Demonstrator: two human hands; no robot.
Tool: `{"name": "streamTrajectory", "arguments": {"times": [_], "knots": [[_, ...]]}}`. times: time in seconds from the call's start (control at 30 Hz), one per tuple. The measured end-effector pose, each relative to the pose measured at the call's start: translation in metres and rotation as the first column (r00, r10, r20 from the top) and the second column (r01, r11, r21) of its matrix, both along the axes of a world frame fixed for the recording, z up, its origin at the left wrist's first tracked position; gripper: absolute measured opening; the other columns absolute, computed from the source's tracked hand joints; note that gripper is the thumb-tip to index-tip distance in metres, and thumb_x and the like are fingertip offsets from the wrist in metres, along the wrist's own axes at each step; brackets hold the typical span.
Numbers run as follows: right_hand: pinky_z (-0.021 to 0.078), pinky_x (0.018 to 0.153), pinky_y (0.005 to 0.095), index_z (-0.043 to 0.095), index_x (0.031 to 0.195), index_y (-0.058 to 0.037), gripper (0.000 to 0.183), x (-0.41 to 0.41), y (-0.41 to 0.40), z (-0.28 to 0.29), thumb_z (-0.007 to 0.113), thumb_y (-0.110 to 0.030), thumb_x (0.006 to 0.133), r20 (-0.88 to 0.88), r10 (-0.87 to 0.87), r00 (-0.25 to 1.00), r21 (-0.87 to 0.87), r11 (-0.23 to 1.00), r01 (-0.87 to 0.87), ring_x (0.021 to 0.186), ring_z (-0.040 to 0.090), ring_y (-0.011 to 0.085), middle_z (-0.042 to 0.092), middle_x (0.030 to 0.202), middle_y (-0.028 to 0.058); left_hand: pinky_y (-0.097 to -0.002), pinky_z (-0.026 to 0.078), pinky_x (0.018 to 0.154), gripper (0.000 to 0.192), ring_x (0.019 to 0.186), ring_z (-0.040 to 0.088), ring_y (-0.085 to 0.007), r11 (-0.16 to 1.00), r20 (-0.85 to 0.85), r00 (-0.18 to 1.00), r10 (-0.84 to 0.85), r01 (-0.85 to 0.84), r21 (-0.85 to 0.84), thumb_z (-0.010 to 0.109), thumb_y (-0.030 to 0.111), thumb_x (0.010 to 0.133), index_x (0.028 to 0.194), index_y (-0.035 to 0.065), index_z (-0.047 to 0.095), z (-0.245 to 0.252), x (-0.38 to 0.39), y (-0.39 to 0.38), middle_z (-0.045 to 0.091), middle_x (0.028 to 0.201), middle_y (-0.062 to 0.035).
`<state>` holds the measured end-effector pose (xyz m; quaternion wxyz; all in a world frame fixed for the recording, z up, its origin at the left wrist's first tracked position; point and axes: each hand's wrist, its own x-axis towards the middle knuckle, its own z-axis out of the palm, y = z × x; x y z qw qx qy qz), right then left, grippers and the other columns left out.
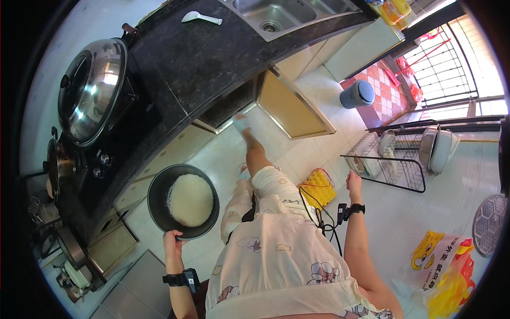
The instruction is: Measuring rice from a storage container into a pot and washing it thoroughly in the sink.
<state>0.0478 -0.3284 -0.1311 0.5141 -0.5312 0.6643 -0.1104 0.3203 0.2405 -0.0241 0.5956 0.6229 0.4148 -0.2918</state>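
My left hand [174, 241] grips the rim of a dark round inner cooking pot [156, 199], which holds uncooked white rice [192, 200]. The pot hangs over the floor beside the counter's front. My right hand [354, 182] is raised at the right with its fingers curled in and nothing visible in it; it appears near the wire dish rack [402, 175] without holding it. A white rice paddle [202, 18] lies on the black countertop [191, 52], left of the steel sink [275, 14].
A large lidded wok [95, 91] and a smaller pot [63, 163] stand on the stove. One cabinet door [293, 105] hangs open below the counter. A grey bin [356, 94], a yellow textured object [318, 189] with cables, and plastic bags [450, 271] are around the floor and right side.
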Motion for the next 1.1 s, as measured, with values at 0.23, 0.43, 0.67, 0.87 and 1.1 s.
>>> {"name": "streamTrajectory", "arguments": {"times": [0.23,0.43,0.67,0.87,1.1], "knots": [[0.021,0.034,0.0211,0.045,0.054,-0.0106,0.036,0.101,-0.004,0.034,0.046,-0.034,0.08,0.072,0.283,0.956,-0.143,0.952,-0.271,0.035,0.031,0.0056,0.036,0.044,-0.0056,-0.0368,0.051,0.049,0.015,0.056,0.055,-0.0255,0.998,0.078,0.997,-0.027,0.031,-0.046,0.044,-0.004,0.055,0.07,-0.0056,0.048,0.061,0.003,-0.044,0.053,0.07,-0.0132],[0.0393,0.056,0.0357,0.053,0.07,0.0057,0.043,0.137,-0.006,0.084,0.044,-0.034,0.081,-0.232,0.572,0.787,-0.386,0.688,-0.614,0.055,0.05,0.0289,0.053,0.06,0.0188,-0.0296,0.049,0.042,0.011,0.049,0.054,-0.0228,0.992,0.163,0.987,0.008,0.013,-0.127,0.046,-0.003,0.057,0.067,-0.0048,0.049,0.109,0.037,-0.086,0.053,0.066,-0.0115],[0.0344,0.048,0.0264,0.051,0.064,0.0024,0.037,0.055,-0.002,0.105,0.044,-0.029,0.082,-0.218,0.354,0.909,-0.411,0.812,-0.415,0.05,0.042,0.0116,0.045,0.051,0.0051,-0.0298,0.048,0.044,0.006,0.056,0.055,-0.0207,0.936,0.411,0.9,-0.148,0.261,-0.234,0.047,-0.002,0.058,0.064,-0.0017,0.049,0.118,0.136,-0.143,0.053,0.066,-0.0094],[0.0249,0.042,0.0244,0.036,0.053,-0.0056,0.036,-0.038,0.035,0.091,0.046,-0.026,0.081,-0.14,0.088,0.986,-0.381,0.915,-0.135,0.047,0.03,0.0068,0.032,0.049,-0.0034,-0.0372,0.052,0.055,0.017,0.066,0.057,-0.0243,0.876,0.376,0.883,-0.281,0.396,-0.276,0.045,-0.003,0.059,0.075,-0.0067,0.048,0.124,0.199,-0.19,0.053,0.075,-0.0125],[0.0224,0.033,0.0201,0.039,0.052,-0.0112,0.036,-0.104,0.076,0.103,0.046,-0.031,0.082,-0.047,-0.194,0.98,-0.182,0.966,0.182,0.036,0.032,0.0049,0.036,0.044,-0.0035,-0.0433,0.052,0.062,0.025,0.071,0.057,-0.0306,0.846,0.374,0.89,-0.259,0.396,-0.356,0.043,-0.004,0.059,0.082,-0.0121,0.044,0.116,0.211,-0.219,0.051,0.083,-0.0176]]}}
